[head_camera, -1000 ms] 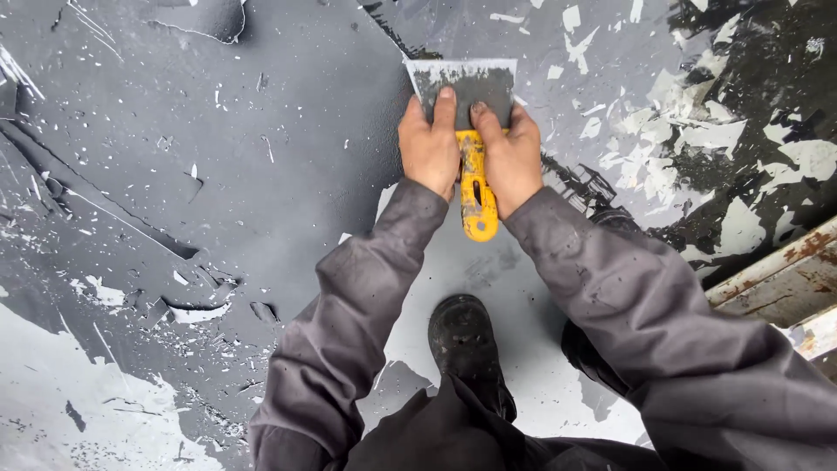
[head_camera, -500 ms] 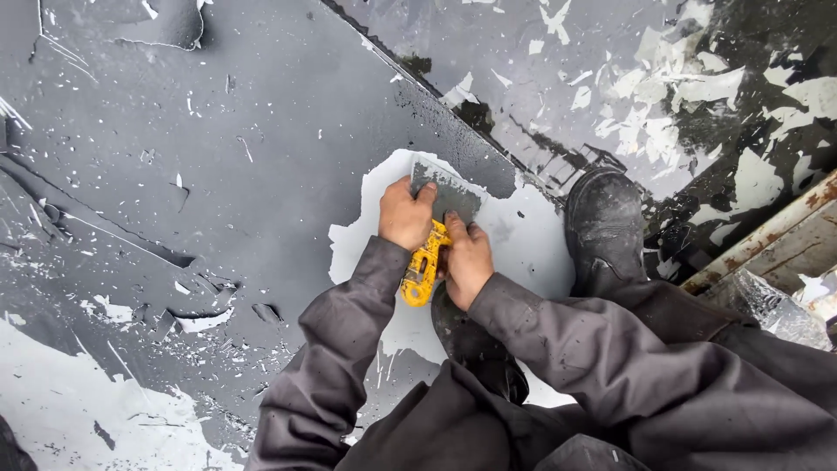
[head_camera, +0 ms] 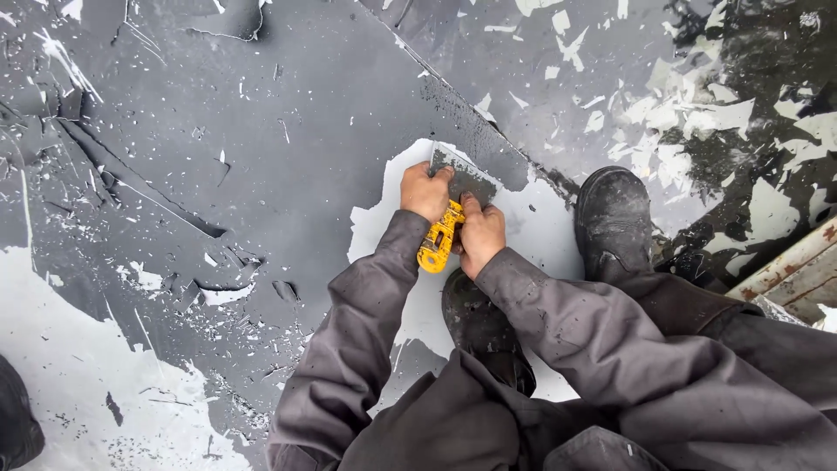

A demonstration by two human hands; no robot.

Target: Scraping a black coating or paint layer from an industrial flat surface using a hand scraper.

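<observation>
Both hands (head_camera: 453, 214) apparently press yellow-handled scraper (head_camera: 440, 237) down.

The scraper (head_camera: 446, 222) lay on the floor (head_camera: 288, 148) near the middle, its blade at the far end. The left hand (head_camera: 425, 192) sat on its left, the right hand (head_camera: 480, 237) on its right. One boot (head_camera: 484, 327) stood just nearer, another boot (head_camera: 615, 222) to the right, with planks (head_camera: 798, 270) at the far right edge.

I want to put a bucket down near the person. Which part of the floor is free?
Free: the white scraped floor at lower left, and the intact grey coating above the hands. Crowded: around the scraper, the boots and the flake-strewn upper right.
</observation>
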